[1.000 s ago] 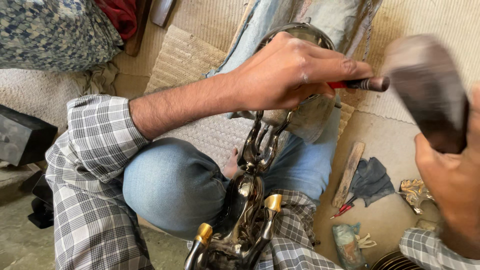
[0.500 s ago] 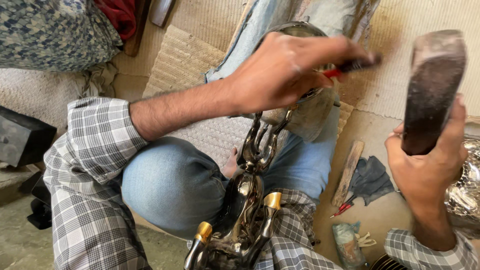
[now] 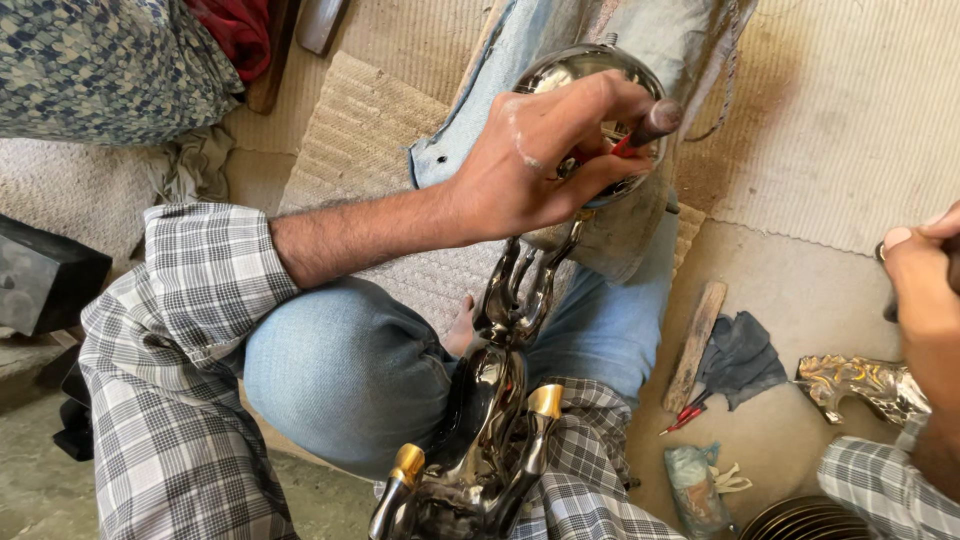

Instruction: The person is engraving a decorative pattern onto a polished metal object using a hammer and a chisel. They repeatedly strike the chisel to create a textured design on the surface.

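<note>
Left hand point(image 3: 545, 160) closed around a short red-handled tool point(image 3: 645, 130), its dark tip slanting up and away past the fingertips, pressed to a polished metal dome point(image 3: 575, 70) beneath the palm, glossy curved metal figure point(image 3: 495, 400) with brass-tipped legs below the wrist, long axis running toward the viewer, right hand point(image 3: 925, 290) at frame edge, its fingers curled, grip unclear.

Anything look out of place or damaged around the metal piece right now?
Nothing looks damaged. The shiny metal figure stands upright between the knees, its round top under the left hand gripping a red-handled tool. Rags and bits of wood lie loose on the floor.
</note>
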